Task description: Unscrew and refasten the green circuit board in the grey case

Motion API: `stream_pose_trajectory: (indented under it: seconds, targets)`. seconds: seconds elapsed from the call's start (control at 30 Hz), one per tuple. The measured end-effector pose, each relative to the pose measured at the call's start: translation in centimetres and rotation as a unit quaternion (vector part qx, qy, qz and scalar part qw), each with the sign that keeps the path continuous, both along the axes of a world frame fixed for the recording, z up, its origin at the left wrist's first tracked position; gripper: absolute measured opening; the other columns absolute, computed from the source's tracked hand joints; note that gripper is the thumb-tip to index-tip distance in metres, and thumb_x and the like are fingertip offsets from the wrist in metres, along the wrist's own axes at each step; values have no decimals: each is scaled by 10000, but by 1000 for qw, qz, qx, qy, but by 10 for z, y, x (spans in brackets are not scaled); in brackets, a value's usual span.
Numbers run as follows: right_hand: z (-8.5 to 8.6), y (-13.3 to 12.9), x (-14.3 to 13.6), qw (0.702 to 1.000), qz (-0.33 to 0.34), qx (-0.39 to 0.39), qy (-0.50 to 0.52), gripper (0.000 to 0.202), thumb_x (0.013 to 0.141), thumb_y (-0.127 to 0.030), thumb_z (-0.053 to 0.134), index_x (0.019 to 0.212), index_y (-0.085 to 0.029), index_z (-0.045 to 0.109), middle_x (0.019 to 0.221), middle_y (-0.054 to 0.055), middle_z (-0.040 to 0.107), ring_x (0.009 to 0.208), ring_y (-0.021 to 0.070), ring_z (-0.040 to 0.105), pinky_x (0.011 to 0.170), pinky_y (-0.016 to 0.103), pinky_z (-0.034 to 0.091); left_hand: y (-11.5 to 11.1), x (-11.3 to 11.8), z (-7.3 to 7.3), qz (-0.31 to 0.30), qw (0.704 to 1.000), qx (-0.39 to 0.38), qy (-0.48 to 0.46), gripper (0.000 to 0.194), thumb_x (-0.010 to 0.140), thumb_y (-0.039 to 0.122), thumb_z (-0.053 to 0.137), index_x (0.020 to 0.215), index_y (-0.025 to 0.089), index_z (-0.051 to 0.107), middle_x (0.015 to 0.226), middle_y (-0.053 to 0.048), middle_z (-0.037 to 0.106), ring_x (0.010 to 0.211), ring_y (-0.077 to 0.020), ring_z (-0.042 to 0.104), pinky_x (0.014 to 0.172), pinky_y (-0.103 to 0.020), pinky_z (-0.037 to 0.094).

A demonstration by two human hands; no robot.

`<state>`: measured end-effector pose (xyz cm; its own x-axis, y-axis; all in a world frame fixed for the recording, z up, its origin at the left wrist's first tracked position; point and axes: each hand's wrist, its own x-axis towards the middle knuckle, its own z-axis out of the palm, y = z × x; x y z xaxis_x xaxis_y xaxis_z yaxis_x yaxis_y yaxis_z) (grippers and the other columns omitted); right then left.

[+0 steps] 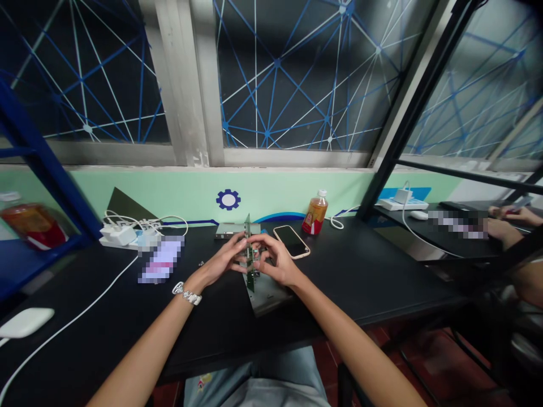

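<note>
A green circuit board [250,277] stands on edge between my hands, above a flat grey metal plate [269,295] on the black desk. From the left, my left hand [227,254] grips the board, fingers against its face. My right hand [274,259] pinches it from the other side, with thumb and forefinger bent round it. Small components show on the board's right face. Behind the hands sits a grey metal box [229,229], partly covered by my fingers.
A phone [292,242] and a drink bottle [315,213] stand to the right. At left are a power strip [123,234] with white cables, a blurred-out sheet or screen [163,260] and a white mouse-like object [26,323]. Another person's hands [509,226] are at the far-right desk.
</note>
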<state>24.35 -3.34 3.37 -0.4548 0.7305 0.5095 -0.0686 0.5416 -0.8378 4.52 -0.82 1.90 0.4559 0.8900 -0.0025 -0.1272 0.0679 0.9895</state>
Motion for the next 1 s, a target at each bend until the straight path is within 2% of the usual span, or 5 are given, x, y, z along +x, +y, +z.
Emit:
stream_pose_trajectory:
  seconds: [0.3,0.53,0.73,0.87,1.0]
  targets:
    - [-10,25,7,987,-156,-32,26,149,811,-240,629,913,-192,532,760,-20,493,647,111,466,552,214,347,5,-31,20,-9,998,47,36,654,885,398,642,1477,308,378,1125,-105,648,835,-207,688,688,-369,621]
    - [-21,36,6,991,-116,-72,-7,170,767,-207,619,890,-193,503,698,-47,507,597,103,477,613,244,395,8,-38,19,-16,996,89,7,636,838,301,715,1420,273,459,1108,-94,627,867,-184,650,602,-247,599]
    - [-26,37,3,989,-102,-109,6,201,761,-237,640,904,-197,505,718,-38,511,627,112,495,599,241,411,4,-28,17,-37,997,64,-8,560,834,319,725,1350,233,526,1149,-102,620,883,-183,646,615,-254,594]
    - [-26,40,4,986,-121,-105,52,250,770,-266,655,950,-203,492,715,-46,521,608,104,478,587,230,399,5,-24,15,-12,997,74,26,407,847,391,701,1190,184,630,1065,-81,649,849,-165,638,622,-235,556]
    - [-23,42,8,977,-155,-91,113,375,771,-278,683,1053,-229,441,736,-53,578,611,108,497,606,232,401,10,-24,11,40,982,160,88,355,877,473,637,834,122,677,762,-29,620,690,-129,583,615,-232,501]
